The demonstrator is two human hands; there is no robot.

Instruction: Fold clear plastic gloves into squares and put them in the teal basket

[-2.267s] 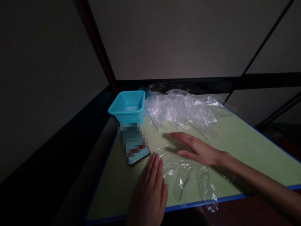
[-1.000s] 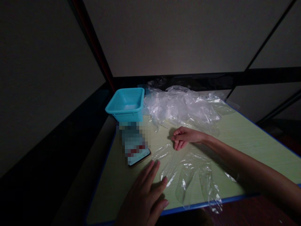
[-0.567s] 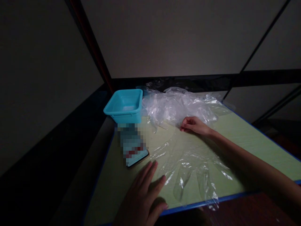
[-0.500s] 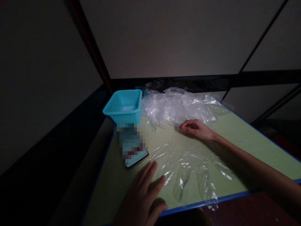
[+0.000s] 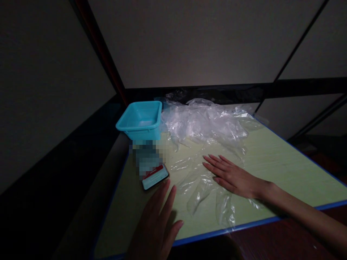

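A clear plastic glove (image 5: pixel 199 193) is spread on the pale green table (image 5: pixel 282 162), its fingers pointing to the front edge. My right hand (image 5: pixel 230 175) lies flat on it, fingers stretched out to the left. At the front left, my left hand (image 5: pixel 157 216) hovers or rests with fingers apart, holding nothing, just below the phone (image 5: pixel 155 178). Whether it touches the table I cannot tell. Behind my right hand lies a crumpled heap of clear plastic (image 5: pixel 203 121).
A turquoise plastic basin (image 5: pixel 145 133) stands at the table's back left corner, beside the plastic heap. The phone's upper part is blurred out. Blue edging (image 5: pixel 203 236) runs along the table's front. Pale panels (image 5: pixel 189 43) rise behind.
My right hand has come nearer and opened from a loose curl to lie flat on the glove. The glove has shifted slightly left. My left hand has moved slightly left.
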